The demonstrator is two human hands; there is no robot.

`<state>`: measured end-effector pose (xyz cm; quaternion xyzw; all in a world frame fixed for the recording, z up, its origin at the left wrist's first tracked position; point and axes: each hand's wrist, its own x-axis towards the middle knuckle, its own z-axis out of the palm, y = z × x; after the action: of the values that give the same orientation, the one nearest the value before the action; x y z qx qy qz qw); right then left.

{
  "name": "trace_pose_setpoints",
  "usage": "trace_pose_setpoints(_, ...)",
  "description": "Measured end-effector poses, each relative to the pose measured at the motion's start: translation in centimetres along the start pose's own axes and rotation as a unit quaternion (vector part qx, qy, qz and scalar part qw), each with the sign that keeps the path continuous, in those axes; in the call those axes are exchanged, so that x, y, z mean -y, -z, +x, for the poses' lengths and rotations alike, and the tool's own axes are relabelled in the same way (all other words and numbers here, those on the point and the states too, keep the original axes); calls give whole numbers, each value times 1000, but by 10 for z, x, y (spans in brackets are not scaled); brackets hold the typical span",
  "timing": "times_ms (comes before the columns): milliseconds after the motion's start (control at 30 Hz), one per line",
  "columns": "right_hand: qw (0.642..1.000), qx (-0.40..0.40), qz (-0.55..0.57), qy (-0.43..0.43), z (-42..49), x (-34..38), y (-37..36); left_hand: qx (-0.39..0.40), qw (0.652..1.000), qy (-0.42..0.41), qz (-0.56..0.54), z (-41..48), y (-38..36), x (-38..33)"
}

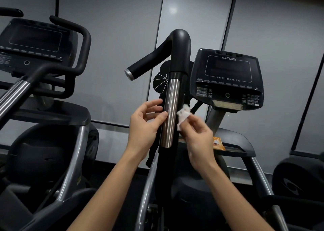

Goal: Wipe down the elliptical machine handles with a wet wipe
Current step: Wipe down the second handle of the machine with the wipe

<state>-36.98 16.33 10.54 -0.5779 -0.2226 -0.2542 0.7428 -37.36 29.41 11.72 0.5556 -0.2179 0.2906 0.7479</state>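
The white wet wipe [183, 116] is crumpled and pinched in the fingertips of the right hand [198, 138], pressed to the right side of the chrome section [169, 111] of the upright handle [180, 50], whose black top bends over to the left. The left hand [145, 124] is relaxed and holds nothing, its thumb tip touching the chrome from the left. Just right of the handle stands the dark console [227, 78] marked ARC TRAINER, with an orange packet [218, 143] on the ledge below it. 1 more machine [35, 38] stands at left before grey wall panels [114, 38].
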Motion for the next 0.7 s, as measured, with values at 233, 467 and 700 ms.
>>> trace_pose_setpoints(233, 996, 85, -21, -10, -14, 17, 13, 64, 990, -50, 114, -10, -1, -11)
trace_pose_setpoints(467, 994, 101, -38, 12, -2, 29, 23, -40, 979, -27, 200, 12, 12, -6)
trace_pose_setpoints(700, 995, 47, -70, 46, 13, 36, 17, -71, 979, -96, 164, 23, -19, -23)
